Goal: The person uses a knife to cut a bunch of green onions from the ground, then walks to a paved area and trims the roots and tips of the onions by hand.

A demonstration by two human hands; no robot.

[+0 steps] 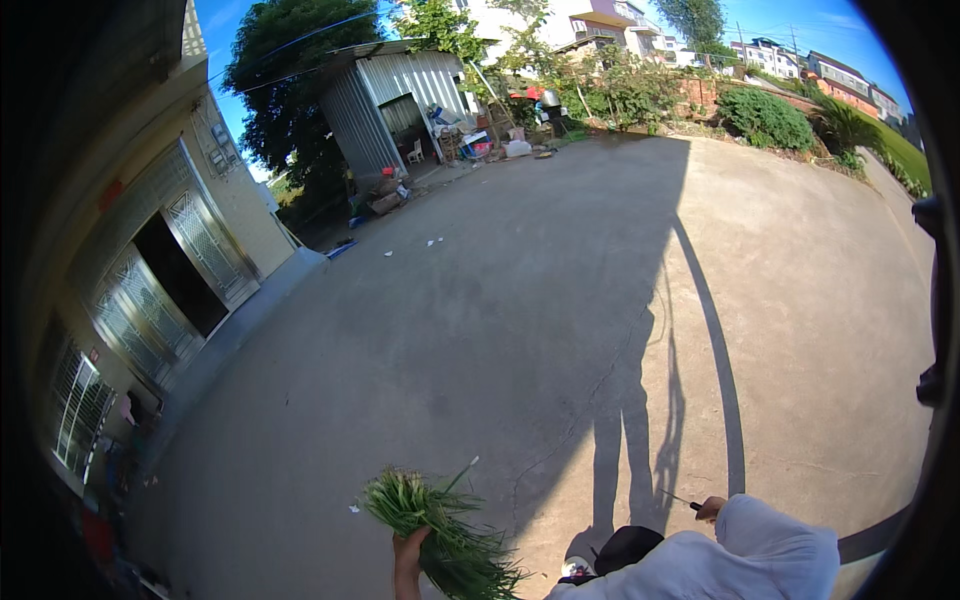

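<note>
At the bottom centre my left hand (410,546) is closed round a large bunch of long green leaves (450,525), perhaps chives, whose paler cut ends point up and to the left. One stalk sticks out of the bunch to the right. My right hand (709,509), at the lower right, grips the black handle of a small knife (682,500), with its thin blade pointing left. The two hands are well apart. A light long sleeve covers my right arm, and one shoe shows below between the hands.
A concrete yard (450,337) spreads ahead, with shadows across it. A house with metal double doors (210,240) stands left. Farther off is a corrugated metal shed (367,105) with clutter at its front. Bushes (765,116) line the far edge.
</note>
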